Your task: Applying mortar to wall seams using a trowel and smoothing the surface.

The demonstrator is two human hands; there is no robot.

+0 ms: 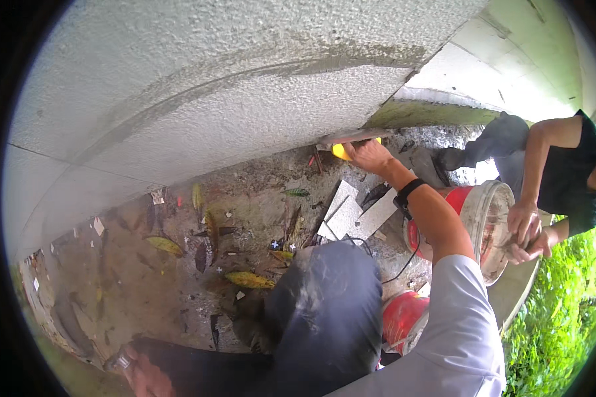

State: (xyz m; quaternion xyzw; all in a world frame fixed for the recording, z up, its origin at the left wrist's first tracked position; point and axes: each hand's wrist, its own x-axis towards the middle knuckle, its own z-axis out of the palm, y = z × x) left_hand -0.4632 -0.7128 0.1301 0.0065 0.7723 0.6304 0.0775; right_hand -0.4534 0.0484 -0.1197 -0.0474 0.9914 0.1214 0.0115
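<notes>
My right hand, a dark band on its wrist, reaches to the foot of the pale textured wall. It is closed round a yellow tool; the fingers hide most of it, so its kind does not show. The tool lies close along a flat pale strip at the wall's base. At the lower left edge, beside my dark trouser leg, is my left hand, partly cut off. A small silvery piece shows at its fingers, too blurred to name.
White rectangular tile pieces lie near my knee. Leaves and scraps litter the wet ground. A red and white bucket stands at right, a second red bucket nearer. Another person bends there, hands at the bucket's rim.
</notes>
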